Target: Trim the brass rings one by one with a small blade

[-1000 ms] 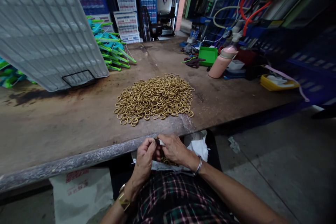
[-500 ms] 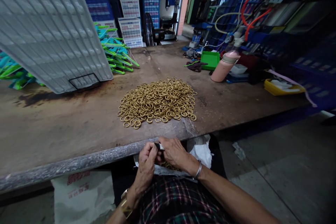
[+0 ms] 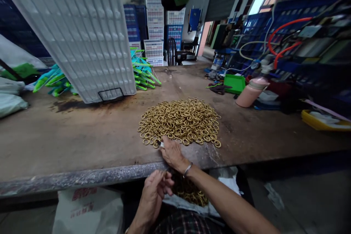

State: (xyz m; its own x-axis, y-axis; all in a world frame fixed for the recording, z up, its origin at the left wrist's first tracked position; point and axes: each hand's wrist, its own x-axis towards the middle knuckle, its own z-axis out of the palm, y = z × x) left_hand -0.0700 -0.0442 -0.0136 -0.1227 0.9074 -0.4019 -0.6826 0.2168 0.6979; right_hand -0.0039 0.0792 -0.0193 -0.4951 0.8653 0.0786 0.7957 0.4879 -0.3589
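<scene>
A wide heap of brass-coloured rings point(image 3: 179, 120) lies on the worn brown table point(image 3: 68, 142). My right hand point(image 3: 170, 150) reaches over the table's front edge to the near side of the heap, fingers closed on a small dark and white tool whose tip touches the nearest rings. My left hand point(image 3: 155, 189) stays below the table edge over my lap, fingers loosely curled, and what it holds is hidden. Under that hand a white bag point(image 3: 216, 204) holds more rings point(image 3: 190, 192).
A large white plastic crate point(image 3: 79, 40) leans at the back left, green and teal hangers point(image 3: 142, 73) behind it. A pink bottle point(image 3: 251, 93), a green tray point(image 3: 234, 83) and a yellow tray point(image 3: 323, 122) sit on the right. A printed white sack point(image 3: 87, 208) is below the table.
My right hand left my lap and reached up onto the table to the heap's near edge with the small tool. My left hand stayed low. The camera tilted upward.
</scene>
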